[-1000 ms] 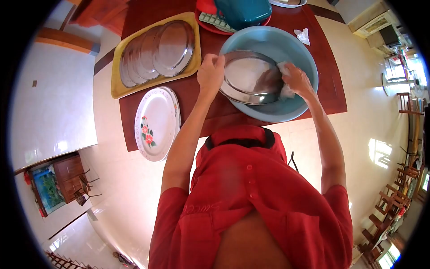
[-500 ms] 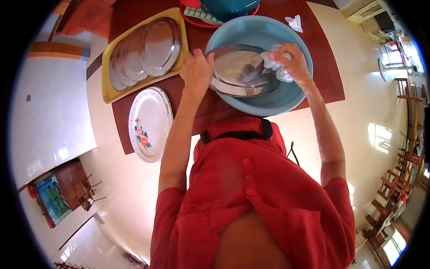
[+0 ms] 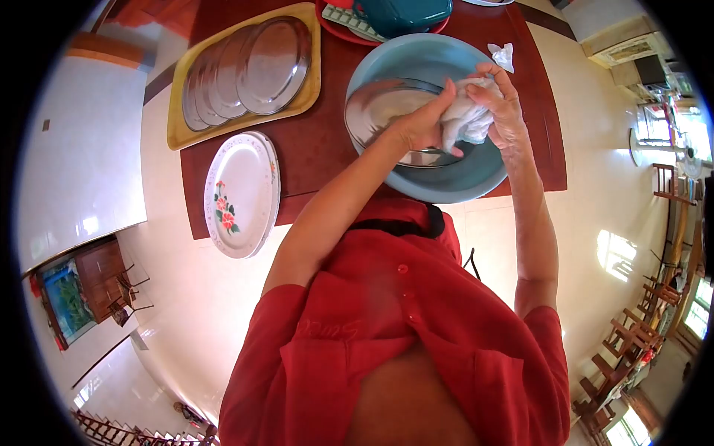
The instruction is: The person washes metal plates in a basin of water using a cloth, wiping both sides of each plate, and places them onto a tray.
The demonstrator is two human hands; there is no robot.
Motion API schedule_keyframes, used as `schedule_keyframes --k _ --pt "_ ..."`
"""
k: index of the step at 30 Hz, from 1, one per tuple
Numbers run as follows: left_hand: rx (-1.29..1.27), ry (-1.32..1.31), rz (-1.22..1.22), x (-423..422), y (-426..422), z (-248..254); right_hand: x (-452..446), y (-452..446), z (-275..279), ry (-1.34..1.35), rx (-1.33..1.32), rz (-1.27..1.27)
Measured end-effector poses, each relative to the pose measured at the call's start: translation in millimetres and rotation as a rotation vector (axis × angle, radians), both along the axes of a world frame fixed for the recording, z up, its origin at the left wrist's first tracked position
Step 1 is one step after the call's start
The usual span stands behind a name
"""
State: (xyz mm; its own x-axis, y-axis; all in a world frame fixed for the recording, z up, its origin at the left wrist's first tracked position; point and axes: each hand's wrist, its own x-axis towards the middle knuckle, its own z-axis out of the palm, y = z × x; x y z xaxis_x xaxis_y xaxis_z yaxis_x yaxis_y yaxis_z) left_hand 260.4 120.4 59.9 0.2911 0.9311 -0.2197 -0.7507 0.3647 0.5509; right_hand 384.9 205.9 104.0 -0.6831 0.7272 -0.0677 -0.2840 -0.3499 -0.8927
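A crumpled white cloth (image 3: 467,119) is bunched between my two hands above the blue basin (image 3: 487,175). My right hand (image 3: 504,111) grips it from the right, fingers bent over its top. My left hand (image 3: 425,128) meets it from the left, thumb raised and fingers at its lower edge. Beneath them, a shiny oval metal tray (image 3: 379,111) lies tilted in the basin, leaning on the left rim. Its right part is hidden behind my hands and the cloth.
Several metal plates (image 3: 274,65) overlap on a yellow tray (image 3: 178,123). White flowered oval platters (image 3: 242,193) sit at the table's (image 3: 312,167) front left edge. Behind the basin is a red basin (image 3: 327,28) with a teal container (image 3: 405,16). A crumpled tissue (image 3: 502,56) lies back right.
My left hand has left the metal tray's left edge and moved right to the cloth. My right hand has lifted the cloth off the tray's surface. The view has shifted slightly.
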Motion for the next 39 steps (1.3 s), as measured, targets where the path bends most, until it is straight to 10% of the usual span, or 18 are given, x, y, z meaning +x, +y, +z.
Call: schedule_keyframes --k 10,20,25,39 --pt "-0.052 0.151 -0.046 0.8 2.1 -4.4 5.7 15.1 -18.3 -0.261 0.136 0.220" --pt "-0.270 0.006 -0.125 3.9 8.6 -2.5 -8.7 27.5 -37.1 0.074 -0.131 0.486" --pt "-0.349 0.462 0.238 24.1 8.9 17.0 -21.0 21.7 -17.3 -0.152 0.073 0.347" --pt "0.110 1.321 0.225 25.2 16.8 -16.1 -50.3 8.6 -29.1 -0.544 0.390 0.039"
